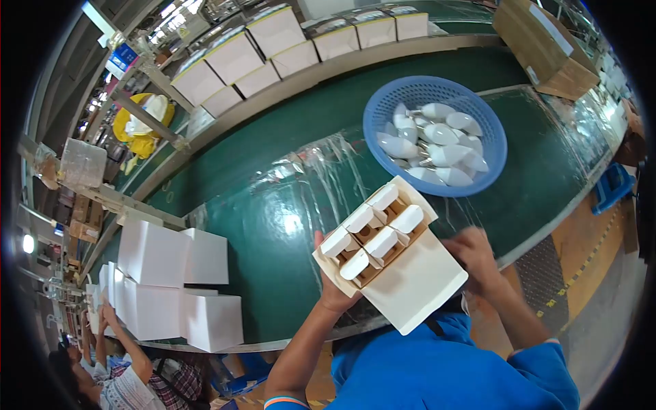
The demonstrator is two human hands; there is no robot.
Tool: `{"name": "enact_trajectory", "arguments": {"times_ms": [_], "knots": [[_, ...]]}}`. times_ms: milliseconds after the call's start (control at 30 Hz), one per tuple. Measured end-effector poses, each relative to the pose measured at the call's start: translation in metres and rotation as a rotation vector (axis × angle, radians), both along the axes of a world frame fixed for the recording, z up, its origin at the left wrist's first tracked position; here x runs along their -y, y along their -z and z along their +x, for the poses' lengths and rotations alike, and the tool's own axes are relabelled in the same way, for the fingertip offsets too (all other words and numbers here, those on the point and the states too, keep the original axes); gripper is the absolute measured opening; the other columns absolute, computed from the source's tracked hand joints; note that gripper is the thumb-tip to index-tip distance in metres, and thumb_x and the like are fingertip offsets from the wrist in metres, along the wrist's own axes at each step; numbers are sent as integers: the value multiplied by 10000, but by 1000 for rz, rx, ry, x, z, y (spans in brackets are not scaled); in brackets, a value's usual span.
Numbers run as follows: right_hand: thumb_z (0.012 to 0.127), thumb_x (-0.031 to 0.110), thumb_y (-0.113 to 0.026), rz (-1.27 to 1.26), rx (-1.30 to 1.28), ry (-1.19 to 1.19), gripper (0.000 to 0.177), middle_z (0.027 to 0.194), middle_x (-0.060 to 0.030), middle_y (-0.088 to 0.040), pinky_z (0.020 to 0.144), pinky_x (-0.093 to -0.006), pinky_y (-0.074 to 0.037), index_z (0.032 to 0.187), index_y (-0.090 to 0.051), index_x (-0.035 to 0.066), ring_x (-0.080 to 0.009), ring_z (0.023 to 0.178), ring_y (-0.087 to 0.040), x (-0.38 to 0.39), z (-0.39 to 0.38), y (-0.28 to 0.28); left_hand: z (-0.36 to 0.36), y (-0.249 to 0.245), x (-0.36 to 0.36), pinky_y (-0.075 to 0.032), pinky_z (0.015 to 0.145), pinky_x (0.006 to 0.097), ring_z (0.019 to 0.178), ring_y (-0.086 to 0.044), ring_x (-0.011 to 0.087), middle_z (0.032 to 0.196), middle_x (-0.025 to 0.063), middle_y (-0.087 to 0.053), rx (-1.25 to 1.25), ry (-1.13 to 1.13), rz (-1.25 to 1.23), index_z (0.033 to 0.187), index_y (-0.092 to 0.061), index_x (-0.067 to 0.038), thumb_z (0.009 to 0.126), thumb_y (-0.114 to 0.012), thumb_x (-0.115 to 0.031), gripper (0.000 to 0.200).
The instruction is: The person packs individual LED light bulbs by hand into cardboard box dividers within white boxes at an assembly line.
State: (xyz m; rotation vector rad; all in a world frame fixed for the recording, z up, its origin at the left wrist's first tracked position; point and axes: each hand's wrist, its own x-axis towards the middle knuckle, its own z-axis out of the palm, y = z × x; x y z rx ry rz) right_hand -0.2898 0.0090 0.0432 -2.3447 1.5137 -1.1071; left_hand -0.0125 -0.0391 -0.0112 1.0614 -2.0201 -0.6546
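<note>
An open white carton is tilted in front of my body, its wide lid flap hanging toward me. Inside it stand several small white-flapped boxes in two rows, their tops open and brown insides showing. My left hand grips the carton's left side, with most of its fingers hidden beneath. Beside the carton's right edge is my right hand, smeared by motion; whether it touches the carton or holds anything does not show. Beyond the carton, a blue plastic basket holds several white candle-shaped bulbs.
White cartons are stacked at the left of the green worktable. More boxes line the raised ledge behind. A brown cardboard box sits at the far right. Another person's hands are at lower left.
</note>
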Motion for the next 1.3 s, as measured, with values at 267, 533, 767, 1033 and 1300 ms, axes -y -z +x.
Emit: {"name": "enact_trajectory", "arguments": {"times_ms": [267, 533, 767, 1033, 1300], "knots": [[645, -64, -647, 89, 125, 6, 227, 804, -92, -586, 670, -405, -428, 840, -686, 45, -292, 751, -556, -14, 13, 33, 118, -76, 199, -269, 1151, 430, 1367, -327, 375, 1471, 281, -272, -346, -980, -341, 1483, -37, 91, 625, -885, -85, 1219], [603, -27, -668, 154, -5, 64, 240, 789, -55, -567, 670, -395, -423, 812, -703, 86, -263, 758, -551, -8, 16, 26, 265, -25, 292, -345, 1034, 634, 1387, -322, 362, 1517, 146, -326, -1143, -1004, -321, 1514, -244, -147, 811, -610, -601, 913], [641, 49, -717, 298, -91, 59, 247, 830, -13, -574, 694, -365, -428, 869, -736, 143, -231, 794, -543, -9, 12, 19, 340, 41, 304, -476, 967, 551, 1189, -506, 443, 1404, 240, -342, 12, -1827, -72, 1508, -107, -14, 704, -841, -386, 1151], [672, 29, -688, 252, -70, 49, 221, 825, -26, -578, 701, -364, -439, 868, -722, 122, -239, 798, -549, -6, 13, 17, 226, -12, 266, -418, 1023, 514, 1214, -458, 439, 1439, 274, -271, 59, -1687, 54, 1479, -92, 76, 752, -674, -140, 956], [668, -67, -614, 196, 158, 48, 211, 800, -108, -571, 707, -394, -454, 823, -695, 50, -296, 789, -563, -9, 15, 33, 99, -38, 139, -374, 1044, 445, 1211, -455, 370, 1322, 231, -421, -399, -501, 96, 1362, -419, 13, 770, -665, -102, 652]]}}
